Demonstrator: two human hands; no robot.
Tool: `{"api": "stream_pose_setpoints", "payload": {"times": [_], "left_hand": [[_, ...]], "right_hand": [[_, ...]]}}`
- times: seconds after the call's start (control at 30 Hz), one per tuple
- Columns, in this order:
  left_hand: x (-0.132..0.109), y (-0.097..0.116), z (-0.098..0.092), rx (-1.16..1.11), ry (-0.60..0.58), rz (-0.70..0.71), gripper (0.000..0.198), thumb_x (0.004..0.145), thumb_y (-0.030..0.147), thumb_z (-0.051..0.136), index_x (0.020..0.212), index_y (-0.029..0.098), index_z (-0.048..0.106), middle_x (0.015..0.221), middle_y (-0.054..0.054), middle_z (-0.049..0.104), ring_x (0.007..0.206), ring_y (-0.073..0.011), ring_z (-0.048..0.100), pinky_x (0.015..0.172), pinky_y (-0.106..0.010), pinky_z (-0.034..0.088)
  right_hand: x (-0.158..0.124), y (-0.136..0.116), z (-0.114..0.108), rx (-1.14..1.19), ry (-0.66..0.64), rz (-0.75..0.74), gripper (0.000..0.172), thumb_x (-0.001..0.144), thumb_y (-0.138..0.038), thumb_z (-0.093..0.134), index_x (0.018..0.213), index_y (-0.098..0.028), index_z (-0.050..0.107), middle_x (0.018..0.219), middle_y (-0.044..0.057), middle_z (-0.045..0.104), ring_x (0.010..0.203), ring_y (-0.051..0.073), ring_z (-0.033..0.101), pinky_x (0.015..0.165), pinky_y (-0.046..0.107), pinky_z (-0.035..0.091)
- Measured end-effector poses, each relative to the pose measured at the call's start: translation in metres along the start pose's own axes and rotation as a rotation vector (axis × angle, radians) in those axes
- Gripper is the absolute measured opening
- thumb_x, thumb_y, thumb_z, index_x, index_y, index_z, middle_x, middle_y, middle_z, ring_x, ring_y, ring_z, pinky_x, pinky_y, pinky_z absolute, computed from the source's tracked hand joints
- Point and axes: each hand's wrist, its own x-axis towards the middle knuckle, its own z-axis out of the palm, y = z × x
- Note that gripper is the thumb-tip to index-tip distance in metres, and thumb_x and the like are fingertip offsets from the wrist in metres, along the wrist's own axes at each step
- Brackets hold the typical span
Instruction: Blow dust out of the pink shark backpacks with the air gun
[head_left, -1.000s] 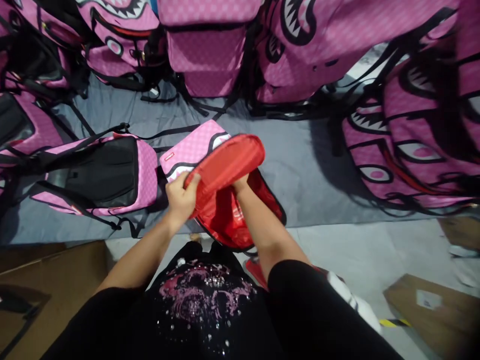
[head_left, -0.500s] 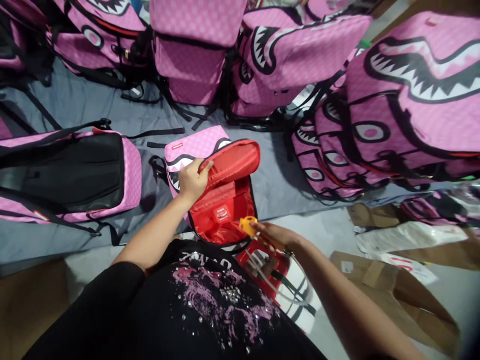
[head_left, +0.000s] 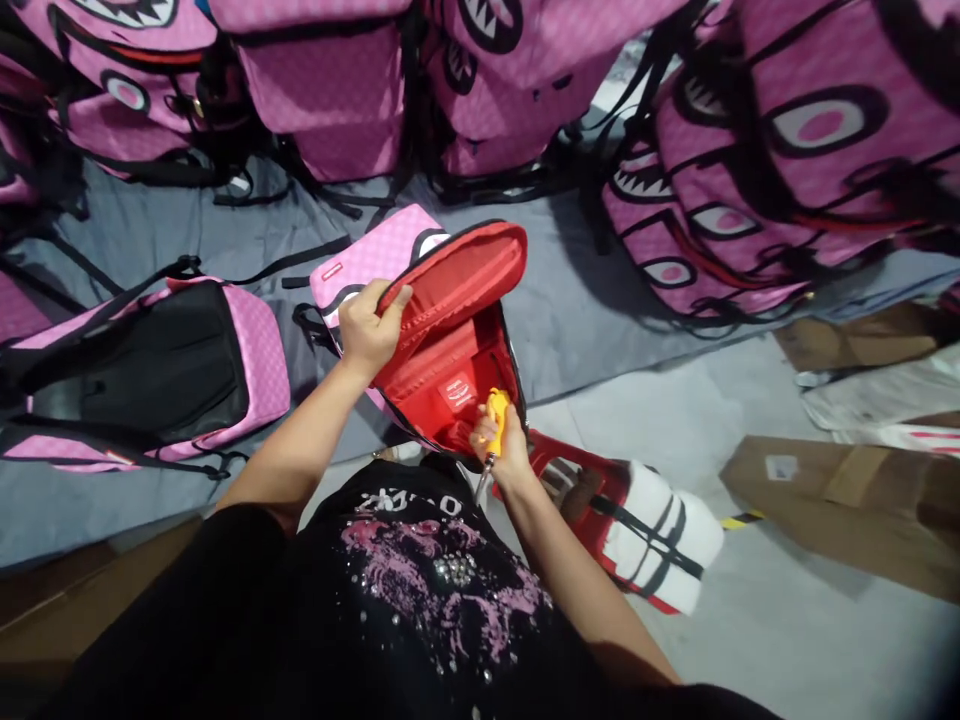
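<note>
A pink backpack [head_left: 375, 258] with a shark-mouth print lies open in front of me, its red lining [head_left: 457, 330] showing. My left hand [head_left: 367, 325] grips the edge of the raised red flap and holds it up. My right hand [head_left: 499, 445] is closed round a yellow tool [head_left: 496, 408] with a thin hose or wire trailing from it, held at the lower rim of the open compartment, just by a white label on the lining.
More pink shark-print backpacks [head_left: 720, 190] are piled along the back and right on a grey sheet [head_left: 585, 310]. Another backpack [head_left: 150, 370] lies back-up at the left. A red stool with white padding [head_left: 645, 535] stands by my right arm. Flattened cardboard [head_left: 840, 500] lies at right.
My right hand came out of the bag, reached down to the right for the yellow tool, and has brought it up to the open compartment. My left hand keeps the flap raised.
</note>
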Motion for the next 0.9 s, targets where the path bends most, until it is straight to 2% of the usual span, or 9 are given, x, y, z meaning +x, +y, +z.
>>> {"api": "stream_pose_setpoints", "payload": {"times": [0.07,0.1,0.23,0.3,0.5,0.6,0.77,0.9], "left_hand": [[0.002,0.002,0.004,-0.008,-0.023,0.009,0.054,0.093,0.062,0.045,0.063,0.018,0.051,0.055,0.004,0.039,0.050,-0.0082,0.037,0.056,-0.024,0.030],[0.003,0.003,0.006,-0.017,-0.035,0.019,0.053,0.093,0.062,0.045,0.063,0.018,0.051,0.055,0.004,0.039,0.050,-0.0080,0.036,0.055,-0.024,0.030],[0.009,0.003,0.011,-0.024,-0.058,0.054,0.054,0.093,0.064,0.045,0.065,0.018,0.052,0.055,0.004,0.039,0.050,-0.0081,0.038,0.056,-0.024,0.032],[0.014,0.001,0.012,0.013,-0.057,0.044,0.057,0.092,0.068,0.042,0.066,0.018,0.053,0.056,0.004,0.040,0.053,-0.0088,0.040,0.057,-0.024,0.033],[0.020,0.001,0.018,0.038,-0.140,0.080,0.060,0.091,0.071,0.039,0.070,0.018,0.057,0.057,0.003,0.040,0.055,-0.0099,0.043,0.059,-0.024,0.036],[0.019,0.002,0.018,0.010,-0.140,0.101,0.058,0.092,0.069,0.039,0.070,0.018,0.056,0.057,0.003,0.041,0.055,-0.0099,0.043,0.059,-0.024,0.035],[0.019,-0.002,0.015,0.039,-0.127,0.105,0.057,0.093,0.067,0.038,0.070,0.018,0.057,0.057,0.002,0.044,0.054,-0.0099,0.043,0.057,-0.024,0.035],[0.022,-0.006,0.019,0.014,-0.155,0.165,0.053,0.095,0.062,0.040,0.073,0.018,0.059,0.059,0.002,0.049,0.053,-0.0099,0.047,0.058,-0.025,0.037]], "right_hand": [[0.003,0.003,0.005,-0.051,0.066,0.031,0.048,0.098,-0.062,0.034,0.084,-0.020,0.052,0.047,-0.010,0.032,0.035,0.006,0.028,0.038,0.017,0.034],[0.007,0.006,0.009,-0.089,0.040,0.071,0.048,0.096,-0.064,0.036,0.084,-0.020,0.052,0.046,-0.010,0.031,0.034,0.006,0.026,0.037,0.017,0.033],[0.020,0.023,0.018,-0.190,-0.312,0.253,0.046,0.091,-0.064,0.049,0.089,-0.019,0.057,0.042,-0.014,0.022,0.031,0.004,0.011,0.034,0.017,0.023],[0.025,0.030,0.016,-0.153,-0.407,0.223,0.046,0.091,-0.065,0.050,0.090,-0.020,0.057,0.041,-0.014,0.021,0.031,0.004,0.008,0.033,0.016,0.020],[0.038,0.030,0.009,-0.112,-0.323,0.089,0.049,0.086,-0.068,0.055,0.090,-0.019,0.056,0.042,-0.013,0.027,0.032,0.004,0.016,0.035,0.016,0.024],[0.040,0.031,0.011,-0.147,-0.275,0.016,0.051,0.085,-0.071,0.054,0.091,-0.020,0.055,0.043,-0.013,0.029,0.032,0.004,0.019,0.036,0.016,0.026],[0.034,0.040,0.014,-0.436,-0.242,0.096,0.054,0.080,-0.072,0.058,0.088,-0.018,0.055,0.044,-0.010,0.038,0.033,0.007,0.032,0.035,0.020,0.032],[0.027,0.032,0.023,-0.450,-0.206,0.049,0.053,0.085,-0.072,0.051,0.087,-0.019,0.053,0.043,-0.011,0.033,0.032,0.006,0.028,0.035,0.019,0.032]]}}
